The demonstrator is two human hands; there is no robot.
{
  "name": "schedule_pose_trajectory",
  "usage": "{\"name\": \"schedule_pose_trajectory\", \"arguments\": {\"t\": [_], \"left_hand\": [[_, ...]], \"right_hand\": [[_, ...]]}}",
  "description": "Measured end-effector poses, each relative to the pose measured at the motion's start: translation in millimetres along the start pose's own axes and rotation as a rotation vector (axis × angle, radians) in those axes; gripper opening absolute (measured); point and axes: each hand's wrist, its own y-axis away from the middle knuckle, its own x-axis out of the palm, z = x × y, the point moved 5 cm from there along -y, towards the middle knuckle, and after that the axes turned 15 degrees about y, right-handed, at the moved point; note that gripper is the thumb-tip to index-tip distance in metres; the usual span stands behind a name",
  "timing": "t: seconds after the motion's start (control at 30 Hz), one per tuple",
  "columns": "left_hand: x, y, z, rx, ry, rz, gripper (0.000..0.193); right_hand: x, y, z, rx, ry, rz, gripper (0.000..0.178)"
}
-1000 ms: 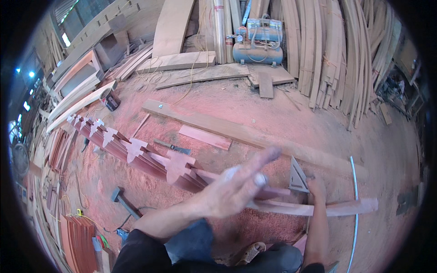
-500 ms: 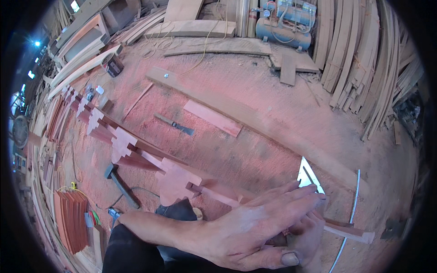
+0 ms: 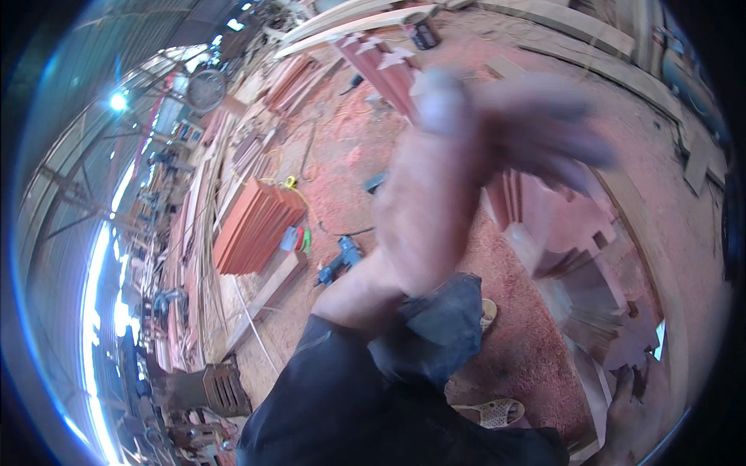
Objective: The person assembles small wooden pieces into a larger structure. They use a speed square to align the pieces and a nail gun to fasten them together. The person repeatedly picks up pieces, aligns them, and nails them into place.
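Note:
My left hand [image 3: 451, 179] is raised in mid-view, blurred by motion, with its fingers stretched out and nothing in it. It hides part of a long reddish wooden piece with stepped, notched profiles [image 3: 559, 210], which runs from the far side down to the lower right. At the near end of that piece, my right hand [image 3: 637, 412] lies low at the right edge, fingers bent around the wood. Beside it shows a sliver of the metal set square [image 3: 660, 338]. Part of the hammer's head [image 3: 375, 183] peeks out left of my left hand.
Left of me stand a stack of orange-red boards [image 3: 256, 225] and a blue power tool [image 3: 342, 259] on the dusty floor. A can [image 3: 420, 33] is at the back. My sandalled foot [image 3: 497, 412] is beside the wooden piece. A long plank [image 3: 633, 217] lies to the right.
The view has swung left. My left hand has lifted off my right hand and risen toward the middle of the view. My right hand stays at the near end of the wood.

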Motion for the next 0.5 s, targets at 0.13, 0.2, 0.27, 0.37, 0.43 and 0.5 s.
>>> {"name": "schedule_pose_trajectory", "arguments": {"t": [0.13, 0.2, 0.27, 0.37, 0.43, 0.5], "left_hand": [[-80, 61, -32, -0.276, -0.397, -0.61, 0.066], [-71, 70, -30, -0.356, -0.621, -0.428, 0.045], [-33, 56, -4, -0.278, -0.673, -0.069, 0.038], [54, 18, 27, 0.143, -0.728, 0.54, 0.036], [117, 6, 72, 0.27, -0.761, 0.761, 0.033], [145, 1, 105, 0.004, -0.777, 0.968, 0.03]], "right_hand": [[-2, -8, 10, -0.121, -0.15, -0.041, 0.022], [-11, -2, 19, -0.166, -0.037, -0.186, 0.015], [-24, 8, 33, -0.284, 0.088, -0.471, 0.015], [-28, 7, 37, -0.303, 0.115, -0.402, 0.018], [-30, 4, 39, -0.308, 0.163, -0.446, 0.02], [-29, 2, 40, -0.339, 0.191, -0.475, 0.024]]}}
